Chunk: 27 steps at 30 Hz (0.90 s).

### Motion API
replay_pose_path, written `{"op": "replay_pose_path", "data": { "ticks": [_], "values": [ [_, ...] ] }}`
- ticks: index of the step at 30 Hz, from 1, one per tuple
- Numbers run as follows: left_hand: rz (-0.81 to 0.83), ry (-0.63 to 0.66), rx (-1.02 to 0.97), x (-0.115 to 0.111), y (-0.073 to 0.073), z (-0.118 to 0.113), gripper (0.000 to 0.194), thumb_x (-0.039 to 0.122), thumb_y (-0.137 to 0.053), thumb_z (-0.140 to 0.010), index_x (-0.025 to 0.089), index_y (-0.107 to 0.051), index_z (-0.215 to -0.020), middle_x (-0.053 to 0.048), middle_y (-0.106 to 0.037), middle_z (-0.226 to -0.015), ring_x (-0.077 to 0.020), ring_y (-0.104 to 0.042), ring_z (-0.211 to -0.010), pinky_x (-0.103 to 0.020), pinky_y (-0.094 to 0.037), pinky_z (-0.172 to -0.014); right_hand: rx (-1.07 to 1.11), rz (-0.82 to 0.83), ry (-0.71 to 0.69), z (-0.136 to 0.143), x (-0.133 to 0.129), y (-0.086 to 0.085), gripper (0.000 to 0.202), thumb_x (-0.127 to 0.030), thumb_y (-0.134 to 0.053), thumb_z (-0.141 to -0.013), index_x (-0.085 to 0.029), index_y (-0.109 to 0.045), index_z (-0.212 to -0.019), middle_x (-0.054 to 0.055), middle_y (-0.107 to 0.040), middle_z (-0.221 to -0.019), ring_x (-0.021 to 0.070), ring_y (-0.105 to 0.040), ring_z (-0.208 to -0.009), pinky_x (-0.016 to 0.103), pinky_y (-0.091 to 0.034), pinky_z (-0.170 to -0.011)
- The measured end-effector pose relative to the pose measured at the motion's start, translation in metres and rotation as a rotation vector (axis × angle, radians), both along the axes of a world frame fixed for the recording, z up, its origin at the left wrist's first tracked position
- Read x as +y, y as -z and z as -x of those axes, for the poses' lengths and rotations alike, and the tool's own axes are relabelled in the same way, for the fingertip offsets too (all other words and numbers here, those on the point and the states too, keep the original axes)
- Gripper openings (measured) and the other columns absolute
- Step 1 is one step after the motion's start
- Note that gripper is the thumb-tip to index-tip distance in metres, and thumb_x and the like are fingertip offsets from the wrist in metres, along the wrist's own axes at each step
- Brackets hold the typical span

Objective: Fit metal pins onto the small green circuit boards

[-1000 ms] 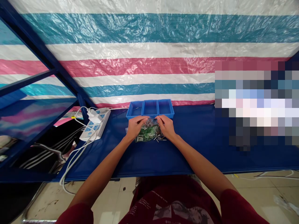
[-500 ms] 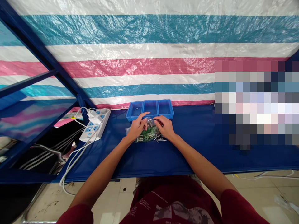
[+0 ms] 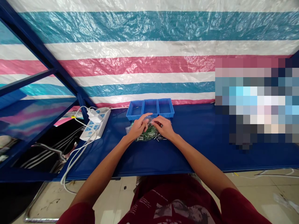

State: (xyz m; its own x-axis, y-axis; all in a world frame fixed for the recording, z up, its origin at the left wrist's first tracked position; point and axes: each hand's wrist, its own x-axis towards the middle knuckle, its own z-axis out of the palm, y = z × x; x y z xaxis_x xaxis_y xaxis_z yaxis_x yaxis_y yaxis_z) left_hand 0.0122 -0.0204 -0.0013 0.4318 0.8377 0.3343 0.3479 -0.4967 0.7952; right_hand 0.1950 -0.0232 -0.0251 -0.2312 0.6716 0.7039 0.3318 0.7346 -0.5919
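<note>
My left hand (image 3: 138, 128) is over the pile, its thumb and bent fingers closed together and the index finger stretched forward. Whatever it may be holding is too small to make out. Close beside it, my right hand (image 3: 164, 127) pinches a thin shiny metal pin (image 3: 151, 122) that points toward the left fingertips. Under both hands lies a clear plastic bag (image 3: 146, 137) with green pieces in it. Several loose metal pins (image 3: 160, 137) are scattered by the right wrist. The hands partly cover the bag.
Behind the hands stands a blue three-compartment tray (image 3: 150, 107); a thin piece lies in its left compartment. A white power strip (image 3: 99, 124) with white cables (image 3: 70, 166) is on the left of the blue table (image 3: 149, 161). A pixelated area covers the right.
My right hand has moved slightly left, closer to my left hand, and the pin now shows between their fingertips. The left hand has hardly moved.
</note>
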Motion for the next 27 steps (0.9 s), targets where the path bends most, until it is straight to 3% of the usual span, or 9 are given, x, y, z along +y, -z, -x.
{"op": "replay_pose_path", "data": {
  "ticks": [4,9,15,20,24,27],
  "values": [
    [-0.032,-0.076,-0.037,0.0017,0.001,0.0009,0.046,0.046,-0.045,-0.096,0.017,-0.055,-0.129,0.001,-0.064,-0.062,-0.011,-0.052,-0.048,-0.022,-0.044,-0.052,0.001,-0.012,0.03,-0.0006,-0.0001,0.0,0.026,-0.037,-0.048,-0.097,-0.019,-0.066,-0.089,0.005,-0.063,-0.079,0.015,-0.056,-0.068,0.027,-0.045,-0.065],
    [-0.115,-0.216,-0.07,0.0042,0.001,-0.0001,0.032,0.046,-0.065,-0.082,0.016,-0.073,-0.093,-0.006,-0.073,-0.084,-0.018,-0.066,-0.074,-0.026,-0.052,-0.068,0.031,-0.003,0.098,-0.0021,0.0019,0.0001,0.032,-0.038,-0.045,-0.099,-0.019,-0.065,-0.084,0.004,-0.063,-0.076,0.0152,-0.057,-0.07,0.027,-0.045,-0.069],
    [0.019,-0.199,-0.233,0.0056,0.003,-0.0034,0.03,0.043,-0.073,-0.075,0.015,-0.075,-0.084,-0.005,-0.072,-0.077,-0.0138,-0.06,-0.057,-0.025,-0.049,-0.053,0.025,-0.002,0.089,-0.0009,0.0032,0.003,0.035,-0.039,-0.043,-0.099,-0.019,-0.065,-0.08,0.004,-0.062,-0.074,0.015,-0.057,-0.069,0.027,-0.044,-0.067],
    [0.06,-0.2,-0.359,0.0062,0.0028,-0.0062,0.027,0.04,-0.076,-0.072,0.014,-0.072,-0.079,-0.003,-0.068,-0.069,-0.01,-0.053,-0.047,-0.024,-0.046,-0.047,0.013,0.036,0.087,-0.0011,0.0023,0.0023,0.039,-0.041,-0.04,-0.1,-0.018,-0.065,-0.081,0.004,-0.062,-0.073,0.0155,-0.057,-0.069,0.027,-0.043,-0.068],
    [0.074,-0.188,-0.481,0.0047,-0.0002,-0.0079,0.028,0.039,-0.072,-0.078,0.015,-0.059,-0.073,-0.006,-0.072,-0.088,-0.0108,-0.06,-0.055,-0.027,-0.053,-0.058,0.01,0.077,0.123,-0.0032,0.002,-0.0002,0.044,-0.042,-0.033,-0.101,-0.019,-0.066,-0.084,0.004,-0.061,-0.07,0.0163,-0.057,-0.07,0.028,-0.043,-0.07],
    [0.142,-0.139,-0.569,0.0045,-0.0004,-0.0087,0.033,0.041,-0.069,-0.081,0.018,-0.047,-0.073,-0.006,-0.073,-0.081,-0.0154,-0.066,-0.062,-0.028,-0.054,-0.059,0.001,0.089,0.13,-0.0038,0.0019,-0.0008,0.046,-0.043,-0.031,-0.101,-0.019,-0.067,-0.084,0.003,-0.06,-0.069,0.0163,-0.057,-0.07,0.028,-0.042,-0.07]
  ]
}}
